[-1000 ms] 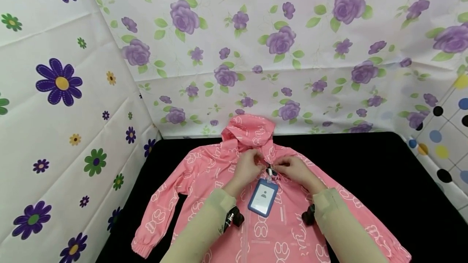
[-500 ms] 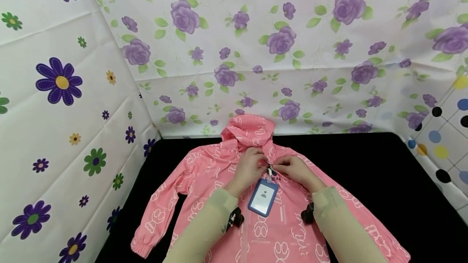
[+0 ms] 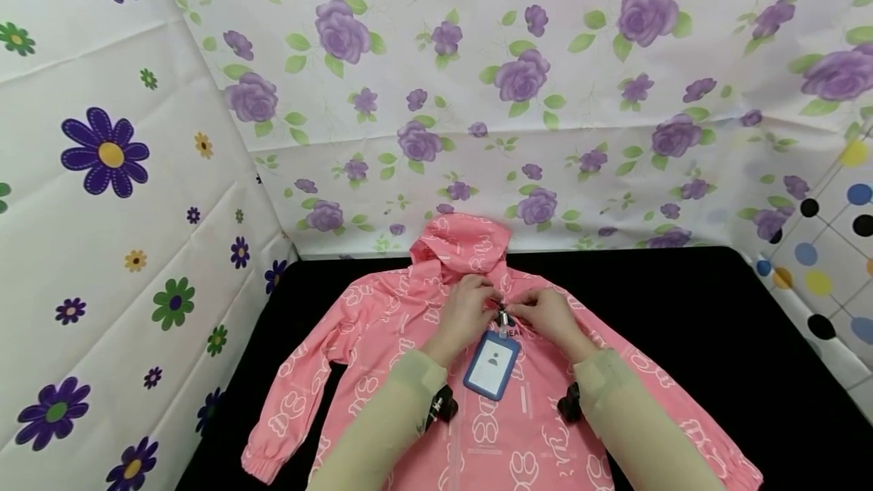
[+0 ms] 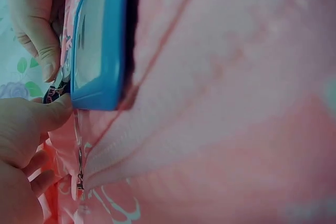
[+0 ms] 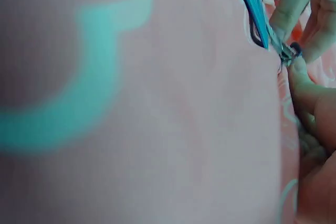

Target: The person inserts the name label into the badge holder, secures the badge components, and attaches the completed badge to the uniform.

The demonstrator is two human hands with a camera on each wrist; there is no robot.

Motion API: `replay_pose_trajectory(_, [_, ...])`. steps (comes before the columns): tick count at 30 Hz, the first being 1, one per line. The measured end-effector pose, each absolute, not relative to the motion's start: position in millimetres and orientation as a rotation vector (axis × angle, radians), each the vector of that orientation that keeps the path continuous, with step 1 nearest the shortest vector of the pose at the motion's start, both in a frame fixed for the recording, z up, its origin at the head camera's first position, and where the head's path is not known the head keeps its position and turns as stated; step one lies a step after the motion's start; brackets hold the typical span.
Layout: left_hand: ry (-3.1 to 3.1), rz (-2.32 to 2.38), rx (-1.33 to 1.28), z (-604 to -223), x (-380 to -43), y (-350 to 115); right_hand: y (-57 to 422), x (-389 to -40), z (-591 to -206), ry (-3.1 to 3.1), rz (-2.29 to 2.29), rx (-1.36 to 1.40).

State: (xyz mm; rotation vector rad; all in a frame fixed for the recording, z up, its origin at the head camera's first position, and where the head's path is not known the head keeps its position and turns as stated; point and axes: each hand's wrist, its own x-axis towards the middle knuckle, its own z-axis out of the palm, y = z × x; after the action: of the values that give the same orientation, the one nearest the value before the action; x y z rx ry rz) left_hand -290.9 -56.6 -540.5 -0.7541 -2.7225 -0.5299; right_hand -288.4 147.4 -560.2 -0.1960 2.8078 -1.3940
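Observation:
A pink hooded jacket (image 3: 409,385) with white outline prints lies spread out, front up. On its chest, beside the zip, rests a blue-framed badge holder (image 3: 492,364) with a white card inside. A metal badge clip (image 3: 503,318) with a dark strap end joins its top. My left hand (image 3: 467,313) pinches this clip from the left, thumb against the dark part in the left wrist view. From the other side my right hand (image 3: 546,315) pinches it too, thumb and finger close to the left fingertips. A zip pull (image 4: 80,177) hangs near the badge holder in the left wrist view.
The jacket covers much of a black-topped table (image 3: 668,294). Behind rises a white curtain (image 3: 586,173) with purple roses; a flower-print sheet (image 3: 164,226) stands on the left and a dotted one (image 3: 839,248) on the right. The jacket's hood (image 3: 464,241) points toward the back.
Both hands stay at the clip with only slight finger shifts. The badge holder tilts up a little, and the whole head view has drifted slightly.

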Motion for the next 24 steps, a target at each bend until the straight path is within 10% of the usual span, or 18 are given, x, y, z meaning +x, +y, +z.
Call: replay_pose_trajectory(24, [-2.620, -0.348, -0.903, -539, -297, -53, 143, -292, -543, 2.711, -1.219, -0.209])
